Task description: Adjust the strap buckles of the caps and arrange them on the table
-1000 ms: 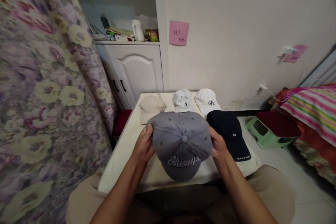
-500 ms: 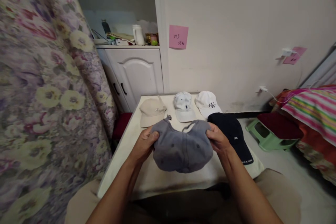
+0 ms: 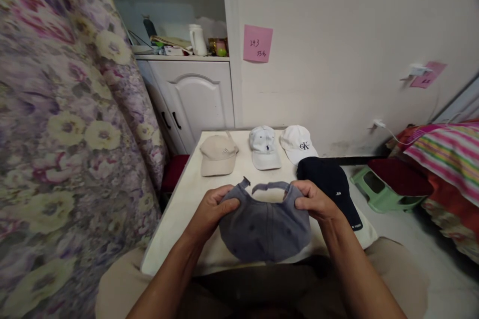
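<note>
A grey-blue baseball cap (image 3: 266, 229) hangs between my hands above the near part of the table, its back strap unfastened and facing away from me. My left hand (image 3: 215, 209) pinches the cap's left edge, thumb on top. On the right edge, my right hand (image 3: 313, 200) grips it the same way. Beyond it on the cream tabletop (image 3: 179, 219) lie a beige cap (image 3: 218, 155), a pale blue cap (image 3: 264, 147) and a white cap (image 3: 298, 144) with dark letters. Close to my right hand rests a navy cap (image 3: 329, 184), its brim toward the near right.
A floral curtain (image 3: 67, 149) hangs at the left, beside a white cabinet (image 3: 202, 94) with a jug (image 3: 198, 40) on its shelf. Behind the table is a wall with a pink note (image 3: 258, 43). At the right stand a green stool (image 3: 374, 189) and a bed with a striped cover (image 3: 449, 159).
The grey-blue cap and both hands have come slightly lower and nearer to me. More of the loose back strap shows. The view has shifted a little; the other caps stay in place.
</note>
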Demonstrator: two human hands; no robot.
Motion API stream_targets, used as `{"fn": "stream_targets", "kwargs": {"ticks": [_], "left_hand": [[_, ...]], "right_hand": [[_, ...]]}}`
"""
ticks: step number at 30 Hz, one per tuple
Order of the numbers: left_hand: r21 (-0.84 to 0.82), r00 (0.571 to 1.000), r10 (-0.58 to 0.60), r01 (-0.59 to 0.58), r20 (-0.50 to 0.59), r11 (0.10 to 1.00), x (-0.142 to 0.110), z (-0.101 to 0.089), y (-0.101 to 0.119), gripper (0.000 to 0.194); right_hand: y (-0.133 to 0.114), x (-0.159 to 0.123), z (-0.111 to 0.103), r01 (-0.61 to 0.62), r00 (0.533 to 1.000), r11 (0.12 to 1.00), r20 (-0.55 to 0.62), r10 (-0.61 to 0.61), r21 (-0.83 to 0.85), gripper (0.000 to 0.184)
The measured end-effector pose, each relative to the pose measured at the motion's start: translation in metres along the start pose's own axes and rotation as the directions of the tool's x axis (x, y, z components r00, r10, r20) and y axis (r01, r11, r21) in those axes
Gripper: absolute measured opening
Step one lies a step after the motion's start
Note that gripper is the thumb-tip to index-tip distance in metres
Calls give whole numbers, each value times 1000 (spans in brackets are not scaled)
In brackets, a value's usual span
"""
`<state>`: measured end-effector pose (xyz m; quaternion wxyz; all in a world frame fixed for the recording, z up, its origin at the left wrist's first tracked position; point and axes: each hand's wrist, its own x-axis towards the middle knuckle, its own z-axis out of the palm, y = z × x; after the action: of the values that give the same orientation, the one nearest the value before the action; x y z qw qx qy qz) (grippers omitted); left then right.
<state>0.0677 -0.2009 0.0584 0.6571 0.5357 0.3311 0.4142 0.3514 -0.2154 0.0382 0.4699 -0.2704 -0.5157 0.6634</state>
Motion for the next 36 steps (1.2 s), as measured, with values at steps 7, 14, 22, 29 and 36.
{"fn": "stream_targets", "kwargs": {"ticks": [7,14,22,29,36], "left_hand": [[14,976,104,-103,-194,995,32,7,14,31],[263,838,455,-386,-301,884,92,-8,45,33],[352,986,149,-112,-80,929,21,-10,-19,28],[384,999,41,-35,-6,923,-15,13,-24,21],[226,995,-25,46,-96,973,-20,28,-36,22]], "right_hand": [[-10,36,10,110,968,992,-236,-91,67,28],[-33,88,4,404,820,913,-422,-386,-51,26],[23,14,-22,101,974,987,-191,-124,-128,21],[23,-26,-9,-71,997,972,4,73,-223,22],[20,-20,4,-116,992,948,22,128,-297,19]]}}
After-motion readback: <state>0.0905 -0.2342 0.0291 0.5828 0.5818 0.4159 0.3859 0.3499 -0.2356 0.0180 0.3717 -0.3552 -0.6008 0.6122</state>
